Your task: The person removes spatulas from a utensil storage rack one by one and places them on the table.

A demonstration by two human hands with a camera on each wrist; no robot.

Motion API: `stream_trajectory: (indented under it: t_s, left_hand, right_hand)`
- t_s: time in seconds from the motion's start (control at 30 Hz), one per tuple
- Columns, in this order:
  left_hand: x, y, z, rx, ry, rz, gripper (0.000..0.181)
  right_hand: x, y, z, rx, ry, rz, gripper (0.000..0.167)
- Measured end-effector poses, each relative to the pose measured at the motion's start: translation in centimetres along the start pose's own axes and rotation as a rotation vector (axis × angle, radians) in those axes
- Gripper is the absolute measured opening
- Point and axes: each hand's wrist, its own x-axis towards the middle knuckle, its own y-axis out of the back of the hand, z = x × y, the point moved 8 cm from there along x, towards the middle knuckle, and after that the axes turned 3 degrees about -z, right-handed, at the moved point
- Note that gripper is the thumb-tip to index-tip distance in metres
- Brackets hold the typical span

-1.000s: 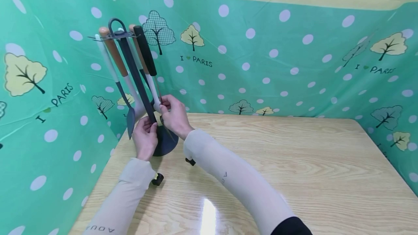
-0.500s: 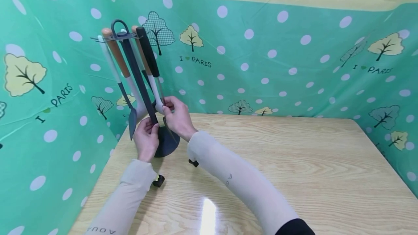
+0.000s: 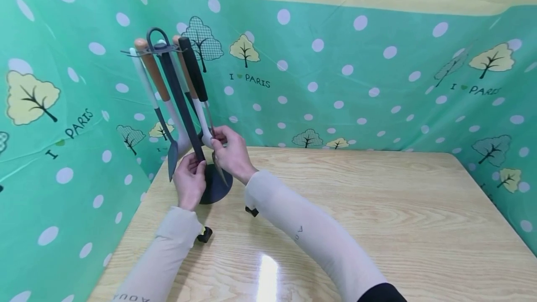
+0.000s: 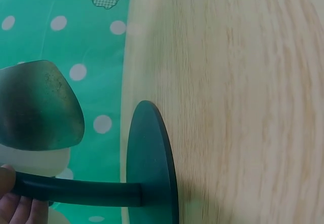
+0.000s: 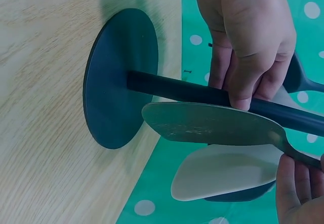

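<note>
Left hand [image 3: 189, 185] grips pole [image 3: 182, 101] low, above base [image 3: 214, 193]. Right hand [image 3: 234, 153], just right of it, pinches turner [image 5: 217, 125] by neck; black handle [image 3: 194, 70] runs up to rack [image 3: 161, 50], above both hands. Dark spatula [image 3: 172, 158] hangs up-left of left hand; white spoon [image 3: 206, 137] beside right hand. From here, base rests on table [image 3: 377, 199], below both.

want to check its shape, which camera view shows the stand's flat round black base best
Right wrist: the flat round black base shows almost its whole disc. Left wrist: seen narrowly, cut off by the frame's bottom edge. Head: small, partly covered by a grey spatula blade.
</note>
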Motion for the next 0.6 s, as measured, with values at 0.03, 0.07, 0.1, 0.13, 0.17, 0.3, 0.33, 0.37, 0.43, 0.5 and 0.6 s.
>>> stream_trajectory:
  t_s: [0.03, 0.07, 0.1, 0.13, 0.17, 0.3, 0.33, 0.37, 0.43, 0.5, 0.6]
  left_hand:
    - [-0.04, -0.05, -0.02, 0.004, -0.001, 0.001, 0.021]
    - [-0.08, -0.11, 0.01, 0.003, -0.003, 0.000, 0.021]
    - [-0.13, -0.16, 0.04, 0.005, -0.004, -0.001, 0.021]
    - [-0.17, -0.21, 0.06, 0.007, -0.006, -0.002, 0.021]
    - [-0.22, -0.25, 0.07, 0.002, -0.008, -0.002, 0.021]
    - [-0.44, -0.42, 0.18, -0.015, -0.015, -0.004, 0.021]
    - [-0.48, -0.47, 0.22, -0.020, -0.019, -0.004, 0.021]
    - [-0.53, -0.52, 0.27, -0.025, -0.022, -0.004, 0.021]
    - [-0.62, -0.63, 0.36, -0.023, -0.030, -0.005, 0.021]
    - [-0.74, -0.72, 0.51, -0.020, -0.038, -0.004, 0.021]
    - [-0.87, -0.89, 0.67, -0.022, -0.051, -0.005, 0.021]
  right_hand:
    - [-0.05, 0.05, 0.03, 0.001, -0.001, -0.002, 0.019]
    - [-0.09, 0.10, 0.06, 0.000, -0.001, -0.003, 0.019]
    - [-0.13, 0.16, 0.10, -0.001, -0.001, -0.004, 0.019]
    - [-0.16, 0.20, 0.16, -0.002, -0.002, -0.005, 0.019]
    - [-0.19, 0.26, 0.21, -0.004, 0.000, -0.004, 0.019]
    - [-0.34, 0.46, 0.35, -0.002, 0.009, 0.000, 0.018]
    - [-0.39, 0.49, 0.37, 0.003, 0.011, 0.001, 0.018]
    - [-0.44, 0.53, 0.39, 0.006, 0.015, 0.003, 0.018]
    - [-0.56, 0.63, 0.41, 0.016, 0.018, 0.007, 0.017]
    - [-0.69, 0.73, 0.43, 0.022, 0.020, 0.010, 0.017]
    - [-0.88, 0.91, 0.49, 0.028, 0.019, 0.012, 0.017]
